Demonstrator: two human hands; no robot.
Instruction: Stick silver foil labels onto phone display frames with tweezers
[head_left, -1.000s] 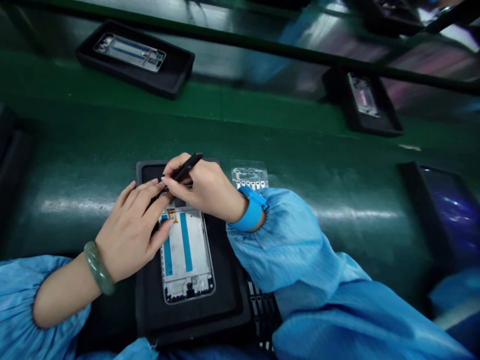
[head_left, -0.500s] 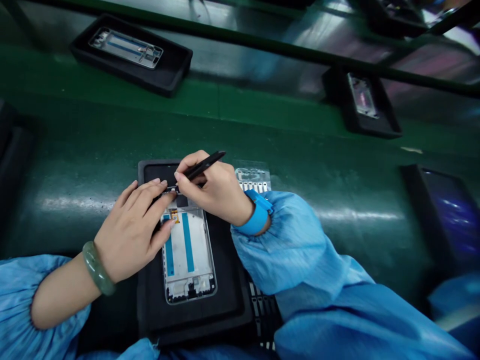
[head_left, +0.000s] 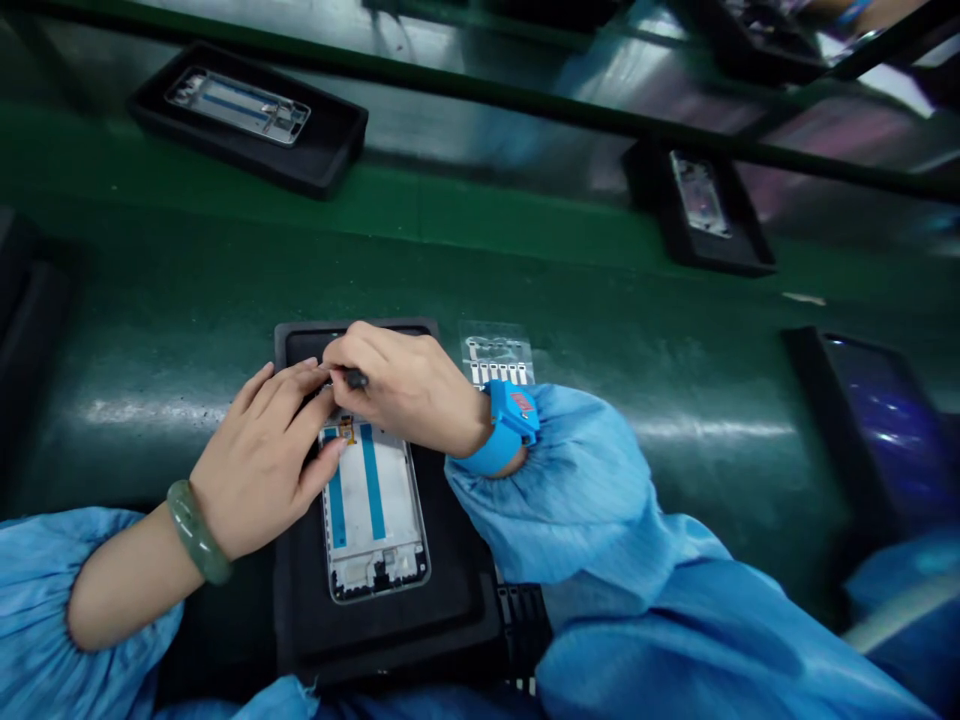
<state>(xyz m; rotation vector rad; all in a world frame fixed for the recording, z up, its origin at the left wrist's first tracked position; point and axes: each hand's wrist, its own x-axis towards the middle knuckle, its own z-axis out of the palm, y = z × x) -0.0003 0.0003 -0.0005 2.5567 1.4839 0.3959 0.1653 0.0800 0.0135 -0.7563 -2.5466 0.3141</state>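
Observation:
A silver phone frame (head_left: 395,500) with two blue strips lies in a black foam tray (head_left: 457,570) in front of me. My left hand (head_left: 259,450) is spread over its upper left edge, fingers outstretched, thumb near a small gold flex cable (head_left: 346,430). Pinched in my right hand (head_left: 409,390) is a black pen-like tool (head_left: 357,379), held at the frame's top end. The tool's tip and the spot it meets are hidden behind my fingers. A blue wrist strap (head_left: 502,430) circles my right wrist.
Clear film with small white-and-black pieces (head_left: 499,358) lies right of the tray, partly under my sleeve. Another foam tray with a phone frame (head_left: 240,105) stands at the far left, one more (head_left: 701,195) at the far right. A dark tray with a purple-lit screen (head_left: 892,430) is at right.
My right hand has shifted slightly left and turned over, so the black tool now points toward me and shows only its end. My left hand stays on the frame. The view moved slightly.

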